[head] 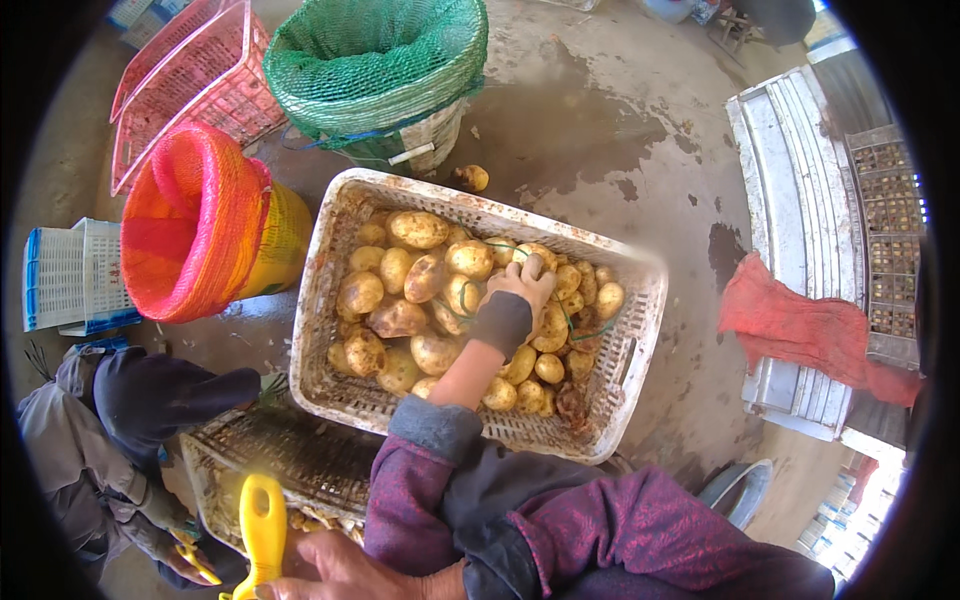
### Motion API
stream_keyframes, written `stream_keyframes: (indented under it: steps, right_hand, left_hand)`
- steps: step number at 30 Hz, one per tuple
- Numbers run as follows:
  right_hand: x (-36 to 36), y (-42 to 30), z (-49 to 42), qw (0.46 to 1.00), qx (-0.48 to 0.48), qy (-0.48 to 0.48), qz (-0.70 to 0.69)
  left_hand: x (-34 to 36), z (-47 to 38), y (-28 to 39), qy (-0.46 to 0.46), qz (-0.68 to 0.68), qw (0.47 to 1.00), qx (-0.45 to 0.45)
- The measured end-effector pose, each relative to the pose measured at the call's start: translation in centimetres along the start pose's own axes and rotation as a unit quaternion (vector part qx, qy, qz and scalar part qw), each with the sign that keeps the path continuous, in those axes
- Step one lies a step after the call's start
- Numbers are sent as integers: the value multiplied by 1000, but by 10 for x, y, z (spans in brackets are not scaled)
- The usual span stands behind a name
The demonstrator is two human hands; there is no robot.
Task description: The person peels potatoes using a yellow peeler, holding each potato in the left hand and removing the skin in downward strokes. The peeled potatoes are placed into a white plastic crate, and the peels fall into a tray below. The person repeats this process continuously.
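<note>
Several unpeeled yellow-skinned potatoes, some muddy, fill a dirty white plastic crate before me. My left hand, with a dark band round its wrist, reaches into the heap. Its fingers bend over a potato near the far side; whether they grip it is hidden. Thin green strands lie across the potatoes. At the lower edge, my right hand holds a yellow plastic-handled tool, apparently a peeler. Its handle, with a long hole, points up, and its working end is cut off by the frame.
A co-worker at the left holds a yellow tool. Left and beyond stand an orange mesh bag over a yellow bucket, a green mesh bag over a bucket, and pink crates. Another crate stands nearer. Red cloth lies right.
</note>
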State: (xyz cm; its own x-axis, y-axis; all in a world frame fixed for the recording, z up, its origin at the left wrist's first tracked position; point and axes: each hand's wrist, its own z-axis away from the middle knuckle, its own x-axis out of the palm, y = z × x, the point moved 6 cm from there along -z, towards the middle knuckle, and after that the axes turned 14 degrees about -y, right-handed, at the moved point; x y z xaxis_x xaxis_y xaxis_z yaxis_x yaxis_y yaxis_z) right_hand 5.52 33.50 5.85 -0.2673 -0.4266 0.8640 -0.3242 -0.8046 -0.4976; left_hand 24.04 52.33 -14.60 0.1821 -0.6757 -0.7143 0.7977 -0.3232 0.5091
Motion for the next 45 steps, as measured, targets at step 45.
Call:
stream_keyframes:
  steps: [45]
  right_hand:
    - [62,198,-57,872,183,-198,409]
  left_hand:
    - [236,576,-55,685,654,267,-177]
